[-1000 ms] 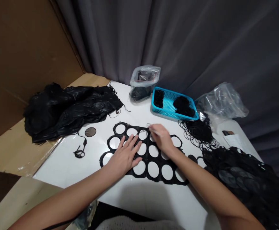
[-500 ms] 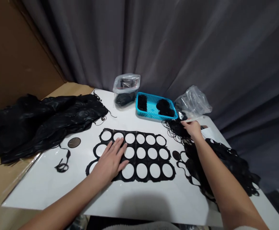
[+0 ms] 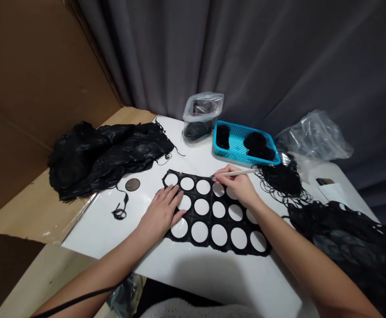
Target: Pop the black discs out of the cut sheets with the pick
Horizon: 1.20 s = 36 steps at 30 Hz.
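Observation:
A thin black sheet [image 3: 209,197] with rows of round cut-out holes lies flat on the white table. My left hand [image 3: 160,207] rests palm down on the sheet's left part, fingers stretched out. At the sheet's far edge my right hand [image 3: 237,183] is closed around a slim white stick-like tool [image 3: 237,172], its thin tip pointing left at the upper row of holes. The tool's exact kind is unclear. A tangled pile of thin black rings [image 3: 282,182] lies right of that hand.
A blue basket [image 3: 229,154] holding black bundles stands at the back, beside a clear bag [image 3: 202,112] with black contents. Black sheeting is heaped at the left [image 3: 110,154] and right [image 3: 348,243]. A dark disc [image 3: 132,184] and a crumpled plastic bag [image 3: 322,137] also lie there.
My right hand has come left from the black ring pile to the sheet's far edge, carrying the white tool. My left hand stays on the sheet. The whole view has shifted left.

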Each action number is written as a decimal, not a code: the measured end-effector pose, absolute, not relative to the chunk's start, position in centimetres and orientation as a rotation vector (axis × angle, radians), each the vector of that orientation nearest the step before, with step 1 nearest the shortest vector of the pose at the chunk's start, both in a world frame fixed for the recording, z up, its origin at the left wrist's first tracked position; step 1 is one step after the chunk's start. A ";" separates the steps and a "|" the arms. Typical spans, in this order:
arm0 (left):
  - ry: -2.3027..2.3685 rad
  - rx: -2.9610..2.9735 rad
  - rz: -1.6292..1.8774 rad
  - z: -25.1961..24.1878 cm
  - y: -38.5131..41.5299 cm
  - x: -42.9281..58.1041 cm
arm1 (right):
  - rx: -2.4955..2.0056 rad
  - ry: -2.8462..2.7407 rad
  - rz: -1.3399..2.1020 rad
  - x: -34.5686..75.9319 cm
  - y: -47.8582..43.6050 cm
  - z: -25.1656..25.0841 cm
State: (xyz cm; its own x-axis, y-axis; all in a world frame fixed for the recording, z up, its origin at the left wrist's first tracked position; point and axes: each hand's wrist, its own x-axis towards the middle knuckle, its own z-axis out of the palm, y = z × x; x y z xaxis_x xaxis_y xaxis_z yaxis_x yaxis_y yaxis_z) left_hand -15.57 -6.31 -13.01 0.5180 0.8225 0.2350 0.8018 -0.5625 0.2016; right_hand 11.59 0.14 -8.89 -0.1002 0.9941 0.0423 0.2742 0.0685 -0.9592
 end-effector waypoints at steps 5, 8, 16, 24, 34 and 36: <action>1.448 2.692 0.451 -13.3 -6.3 -15.2 | -1.267 -1.733 1.254 6.8 0.4 -11.0; 1.463 2.699 0.433 -13.5 -6.5 -15.1 | -1.265 -1.806 1.229 6.1 0.4 -11.8; 1.452 2.703 0.447 -13.5 -6.6 -15.1 | -1.266 -1.850 1.245 5.9 0.6 -12.0; 1.451 2.709 0.456 -13.7 -6.7 -15.0 | -1.191 -2.024 1.052 5.4 -0.1 -11.5; 1.445 2.708 0.461 -13.6 -6.8 -15.0 | -1.416 -2.100 0.085 8.9 4.0 -11.0; 1.424 2.704 0.477 -13.5 -6.9 -15.1 | -1.472 -1.888 0.244 8.9 4.9 -10.5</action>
State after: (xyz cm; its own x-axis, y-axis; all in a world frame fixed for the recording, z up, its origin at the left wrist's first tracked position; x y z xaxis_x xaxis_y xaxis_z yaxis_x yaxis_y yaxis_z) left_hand -15.15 -6.86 -13.47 0.5287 0.8121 0.2470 0.7972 -0.5750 0.1841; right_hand 8.89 4.89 -10.45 -0.0898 0.9039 0.4182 0.7676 0.3303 -0.5492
